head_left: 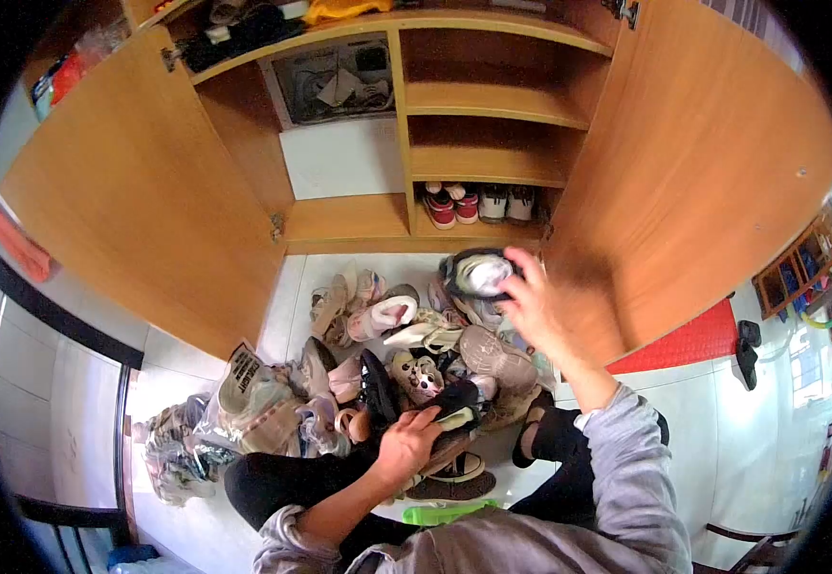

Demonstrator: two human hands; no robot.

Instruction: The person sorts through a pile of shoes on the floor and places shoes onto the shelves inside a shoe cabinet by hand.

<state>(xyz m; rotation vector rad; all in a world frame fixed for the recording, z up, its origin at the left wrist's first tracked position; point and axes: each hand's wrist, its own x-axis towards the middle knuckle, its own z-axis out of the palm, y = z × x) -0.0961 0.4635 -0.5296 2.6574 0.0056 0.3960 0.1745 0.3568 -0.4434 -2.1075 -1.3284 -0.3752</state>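
Leftmost, note bagged shoes (pixel 175 450) at 8 o'clock, then a loose shoe pile (pixel 421 375) near centre. At 6 o'clock, find the left hand (pixel 408 447) with half-curled fingers over a black shoe (pixel 464 393); cannot tell whether gripping. Toward 1 o'clock, see red shoes (pixel 443 212) on the bottom shelf (pixel 483 231) and, below, a dark shoe (pixel 482 275) pinched in the nearly closed right hand (pixel 532 304). Apparently at the lifting step; calls for a secure pinch, well above the pile.
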